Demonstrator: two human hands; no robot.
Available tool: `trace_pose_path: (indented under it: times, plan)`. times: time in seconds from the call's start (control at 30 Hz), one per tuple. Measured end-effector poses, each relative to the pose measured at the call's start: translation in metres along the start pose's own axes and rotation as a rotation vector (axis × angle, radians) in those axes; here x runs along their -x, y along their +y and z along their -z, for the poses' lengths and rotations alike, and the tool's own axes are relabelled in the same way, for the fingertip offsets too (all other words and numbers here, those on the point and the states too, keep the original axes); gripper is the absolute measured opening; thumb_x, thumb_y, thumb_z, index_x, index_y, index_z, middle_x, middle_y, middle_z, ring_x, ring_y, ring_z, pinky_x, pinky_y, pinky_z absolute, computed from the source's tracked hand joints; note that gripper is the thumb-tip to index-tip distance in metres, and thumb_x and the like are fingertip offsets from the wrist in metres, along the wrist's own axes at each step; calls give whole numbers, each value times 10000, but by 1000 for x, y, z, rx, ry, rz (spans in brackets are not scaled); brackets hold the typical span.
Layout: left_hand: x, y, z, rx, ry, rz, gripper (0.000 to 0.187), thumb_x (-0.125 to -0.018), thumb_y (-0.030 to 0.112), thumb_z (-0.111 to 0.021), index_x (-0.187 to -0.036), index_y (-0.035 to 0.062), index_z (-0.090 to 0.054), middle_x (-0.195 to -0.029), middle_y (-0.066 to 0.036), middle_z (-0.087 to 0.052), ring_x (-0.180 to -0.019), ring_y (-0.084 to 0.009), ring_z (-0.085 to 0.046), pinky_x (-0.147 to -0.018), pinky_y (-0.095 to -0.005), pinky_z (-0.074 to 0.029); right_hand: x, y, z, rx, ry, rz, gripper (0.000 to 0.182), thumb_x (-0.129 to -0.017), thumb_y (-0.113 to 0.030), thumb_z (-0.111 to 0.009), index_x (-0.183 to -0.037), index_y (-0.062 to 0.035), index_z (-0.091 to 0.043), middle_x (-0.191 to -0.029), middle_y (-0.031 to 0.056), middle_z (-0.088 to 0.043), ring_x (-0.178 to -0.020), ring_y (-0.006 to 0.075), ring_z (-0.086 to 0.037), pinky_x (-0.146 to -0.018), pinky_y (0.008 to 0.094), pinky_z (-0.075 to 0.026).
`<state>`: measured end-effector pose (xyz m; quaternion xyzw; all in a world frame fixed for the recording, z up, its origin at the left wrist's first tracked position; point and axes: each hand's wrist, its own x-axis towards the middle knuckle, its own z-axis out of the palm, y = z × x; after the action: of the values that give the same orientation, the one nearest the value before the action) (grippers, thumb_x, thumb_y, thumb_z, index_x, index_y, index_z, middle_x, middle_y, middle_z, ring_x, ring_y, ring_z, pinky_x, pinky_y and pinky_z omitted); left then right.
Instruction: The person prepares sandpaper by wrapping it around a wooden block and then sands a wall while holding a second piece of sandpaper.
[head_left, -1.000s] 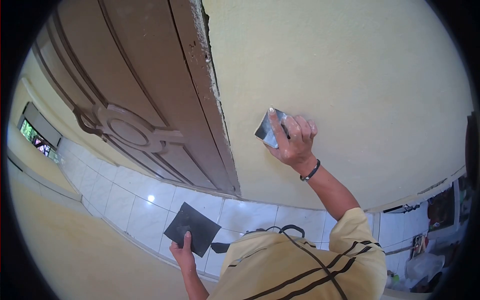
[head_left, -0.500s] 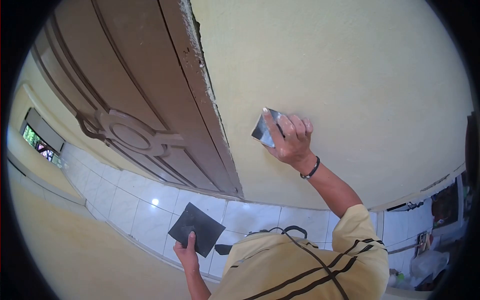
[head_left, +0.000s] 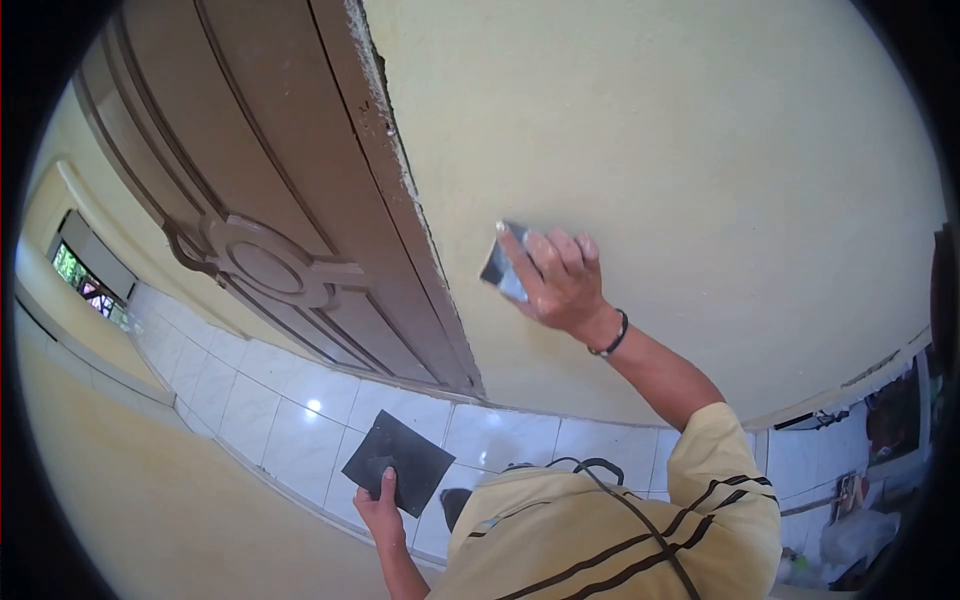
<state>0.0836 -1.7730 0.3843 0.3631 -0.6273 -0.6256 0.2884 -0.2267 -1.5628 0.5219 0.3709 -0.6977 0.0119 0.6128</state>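
Observation:
My right hand (head_left: pixel 563 282) is raised against the cream wall, its fingers closed around a flat scraper blade (head_left: pixel 497 266) with dark and pale grey patches. The index finger lies stretched along the blade, and whitish residue marks the fingertips. The blade lies close to or on the wall (head_left: pixel 640 120); exact contact is hard to tell. Lower down, my left hand (head_left: pixel 383 510) grips a dark square sheet (head_left: pixel 410 462) by its lower left side, thumb on top. Near the thumb sits a small greyish patch (head_left: pixel 378 466). The sheet's underside and the left fingers are mostly hidden.
A brown panelled door (head_left: pixel 265 170) stands left of the work area, with a rough, chipped plaster edge (head_left: pixel 408 180) beside its frame. White tiles (head_left: pixel 300 440) cover the floor below. At the lower right are a clear plastic bag (head_left: pixel 855 535) and assorted items. A cable runs across my shirt.
My right hand and the scraper blade have moved slightly left along the wall, toward the door frame. The left hand with its dark sheet has shifted only a little.

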Motion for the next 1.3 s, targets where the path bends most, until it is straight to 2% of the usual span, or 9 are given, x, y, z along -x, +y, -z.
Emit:
trace_pose_path:
  times: [0.17,0.3,0.4,0.47,0.57,0.67,0.8,1.07,1.3]
  plan:
    - [3,1,-4,-40,-108,9,207,-887,133,-698,-1006,-36,-680,-924,-54,-684,-842,-114,-598,-780,-276,-477,81,-33,65,-235,-182,-185,526,-726,-350,-726,-1203,-136,-682,-1064,83,-495,-1009,278,-481,-866,448,-382]
    - [-16,-6,-6,-90,-292,-32,208,-887,119,-694,-1016,-42,-674,-930,-55,-687,-844,-113,-602,-781,-269,-477,147,-49,127,-217,-406,-587,444,-715,-317,-771,-1109,-119,-716,-1049,107,-514,-998,295,-509,-825,444,-422]
    - [-23,4,-24,-65,-438,-40,206,-891,114,-688,-1018,-47,-672,-937,-59,-689,-847,-116,-605,-782,-266,-477,228,-72,182,-162,-515,-1186,389,-764,-342,-763,-1053,-85,-721,-936,124,-546,-932,274,-548,-775,403,-442]
    - [-22,15,-39,-119,-540,-82,211,-899,125,-680,-1021,-47,-672,-940,-64,-690,-843,-113,-605,-782,-262,-475,284,-98,225,-161,-592,-1721,409,-817,-396,-734,-1016,-40,-715,-781,104,-570,-732,203,-582,-610,336,-461]
    - [-12,19,-62,-171,-663,-102,211,-904,143,-680,-1010,-39,-679,-913,-52,-687,-817,-100,-597,-764,-256,-472,274,-105,300,-434,-710,-2414,468,-841,-443,-702,-966,7,-709,-702,87,-574,-551,157,-544,-448,307,-420]
    - [7,1,-81,-164,-831,-40,208,-900,144,-687,-1002,-38,-684,-902,-44,-686,-814,-99,-592,-758,-260,-473,274,-123,338,-412,-489,-2455,495,-875,-464,-668,-941,26,-684,-704,74,-599,-485,114,-510,-401,260,-381]
    - [45,-24,-96,-149,-992,0,202,-888,137,-702,-994,-35,-689,-909,-44,-687,-828,-100,-595,-776,-261,-476,271,-133,361,-471,-297,-2453,475,-892,-443,-659,-970,25,-679,-743,68,-620,-613,133,-595,-520,271,-508]
    - [68,-23,-100,-250,-1160,67,186,-884,115,-701,-994,-34,-692,-923,-52,-692,-838,-105,-607,-784,-262,-480,243,-139,387,-567,-345,-2459,464,-900,-422,-662,-1005,30,-682,-790,69,-653,-658,114,-605,-567,251,-515]
    - [70,-27,-103,-256,-1116,5,204,-892,135,-695,-1009,-33,-690,-930,-48,-693,-838,-100,-607,-785,-258,-478,255,-132,398,-501,-273,-2493,412,-915,-401,-649,-946,8,-690,-729,32,-639,-595,86,-573,-535,251,-478]
